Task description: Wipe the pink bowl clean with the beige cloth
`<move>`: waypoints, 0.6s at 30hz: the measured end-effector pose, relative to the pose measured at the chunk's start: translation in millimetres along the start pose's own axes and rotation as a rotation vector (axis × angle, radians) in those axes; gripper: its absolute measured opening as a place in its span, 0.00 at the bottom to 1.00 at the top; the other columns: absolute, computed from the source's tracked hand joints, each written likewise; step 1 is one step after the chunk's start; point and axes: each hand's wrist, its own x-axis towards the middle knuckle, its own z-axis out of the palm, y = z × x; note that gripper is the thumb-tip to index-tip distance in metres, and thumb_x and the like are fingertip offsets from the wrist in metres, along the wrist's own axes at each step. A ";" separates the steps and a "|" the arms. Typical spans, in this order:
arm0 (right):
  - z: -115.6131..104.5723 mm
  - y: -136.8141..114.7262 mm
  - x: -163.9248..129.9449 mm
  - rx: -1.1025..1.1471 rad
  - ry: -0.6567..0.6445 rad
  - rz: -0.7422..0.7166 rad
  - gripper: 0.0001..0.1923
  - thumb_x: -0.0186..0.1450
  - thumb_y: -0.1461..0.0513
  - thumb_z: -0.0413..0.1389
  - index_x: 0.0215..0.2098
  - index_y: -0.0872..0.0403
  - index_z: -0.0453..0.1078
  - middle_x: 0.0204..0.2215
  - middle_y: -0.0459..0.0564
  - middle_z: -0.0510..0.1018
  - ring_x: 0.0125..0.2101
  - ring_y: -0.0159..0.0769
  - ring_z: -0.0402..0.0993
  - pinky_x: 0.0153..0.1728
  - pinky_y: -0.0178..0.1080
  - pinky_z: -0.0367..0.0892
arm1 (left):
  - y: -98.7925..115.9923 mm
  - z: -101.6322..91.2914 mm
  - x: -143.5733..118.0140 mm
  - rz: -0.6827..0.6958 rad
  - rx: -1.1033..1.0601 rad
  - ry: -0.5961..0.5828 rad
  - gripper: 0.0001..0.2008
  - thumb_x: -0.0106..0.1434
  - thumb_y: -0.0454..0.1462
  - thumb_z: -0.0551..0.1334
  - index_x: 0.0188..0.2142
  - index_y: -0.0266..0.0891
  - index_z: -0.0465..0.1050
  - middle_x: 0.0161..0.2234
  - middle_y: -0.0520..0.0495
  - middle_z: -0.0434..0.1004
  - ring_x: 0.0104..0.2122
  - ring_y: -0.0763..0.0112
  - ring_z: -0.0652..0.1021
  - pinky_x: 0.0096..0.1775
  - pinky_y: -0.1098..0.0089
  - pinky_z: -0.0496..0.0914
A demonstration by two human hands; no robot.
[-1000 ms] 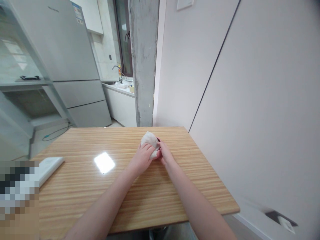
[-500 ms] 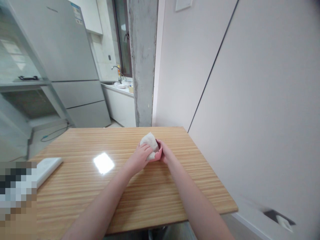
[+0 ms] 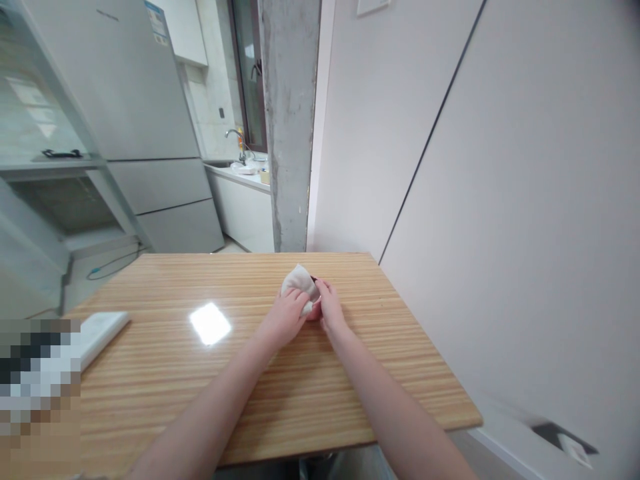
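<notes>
Near the far side of the wooden table point(image 3: 165, 373), my two hands meet around a small pink object with a dark opening, perhaps a bowl or box. Only a bit of this pink object point(image 3: 314, 312) shows between them. A white cloth point(image 3: 297, 278), or possibly a wad of tissue, is bunched against its left side. My left hand point(image 3: 290, 312) is closed on the cloth, fingers bent over its front. On the other side, my right hand point(image 3: 331, 305) wraps the pink object, its fingers over the right rim. The object's exact kind is hidden.
A flat white item point(image 3: 105, 330) lies at the table's left edge beside a blurred-out patch. A pale wall point(image 3: 450, 267) runs close along the right side. Behind the table stand a grey pillar point(image 3: 291, 133), a refrigerator point(image 3: 145, 100) and a sink counter point(image 3: 243, 207).
My right hand has turned and its fingers have come over the pink object's rim, covering more of it. The left hand with the cloth has shifted slightly right. The view has moved a little.
</notes>
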 end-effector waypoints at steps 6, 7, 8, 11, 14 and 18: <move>-2.4 -18.8 4.7 -0.010 -0.170 0.103 0.12 0.48 0.58 0.60 0.31 0.51 0.69 0.27 0.43 0.77 0.34 0.35 0.72 0.36 0.36 0.65 | -1.2 -6.6 1.0 0.057 0.018 0.066 0.04 0.61 0.32 0.53 0.33 0.38 0.65 0.37 0.43 0.71 0.42 0.61 0.69 0.50 0.57 0.62; -3.6 -23.0 5.6 -0.028 -0.243 0.162 0.12 0.48 0.58 0.59 0.31 0.52 0.70 0.28 0.44 0.78 0.35 0.35 0.72 0.36 0.36 0.65 | -1.8 -9.1 0.8 0.083 0.005 0.050 0.04 0.60 0.31 0.53 0.33 0.38 0.65 0.38 0.43 0.71 0.42 0.61 0.69 0.51 0.57 0.62; -4.8 -26.5 6.4 -0.044 -0.320 0.224 0.12 0.47 0.58 0.59 0.31 0.53 0.71 0.29 0.45 0.79 0.34 0.36 0.72 0.36 0.37 0.65 | -2.5 -11.5 0.6 0.107 -0.013 0.030 0.05 0.60 0.31 0.53 0.34 0.38 0.65 0.38 0.43 0.72 0.43 0.62 0.69 0.51 0.58 0.62; -7.1 -29.6 8.6 -0.062 -0.418 0.287 0.12 0.46 0.61 0.57 0.30 0.54 0.72 0.27 0.45 0.79 0.30 0.34 0.72 0.34 0.36 0.65 | -4.5 -14.7 -0.1 0.133 -0.062 -0.013 0.05 0.60 0.31 0.53 0.33 0.39 0.66 0.38 0.44 0.72 0.43 0.63 0.70 0.50 0.60 0.63; -6.4 -21.2 9.6 -0.059 -0.258 0.153 0.11 0.45 0.63 0.56 0.28 0.53 0.72 0.25 0.43 0.78 0.29 0.33 0.70 0.33 0.34 0.63 | -4.7 -8.9 -0.3 0.108 -0.071 0.006 0.04 0.61 0.33 0.53 0.33 0.39 0.65 0.38 0.44 0.71 0.43 0.63 0.69 0.48 0.60 0.64; -3.8 -3.5 7.2 -0.040 -0.116 -0.006 0.12 0.46 0.62 0.57 0.31 0.52 0.71 0.29 0.42 0.78 0.34 0.33 0.71 0.36 0.34 0.63 | -2.2 2.3 1.0 0.037 -0.035 0.053 0.06 0.63 0.35 0.52 0.37 0.39 0.66 0.41 0.44 0.71 0.45 0.62 0.69 0.50 0.58 0.62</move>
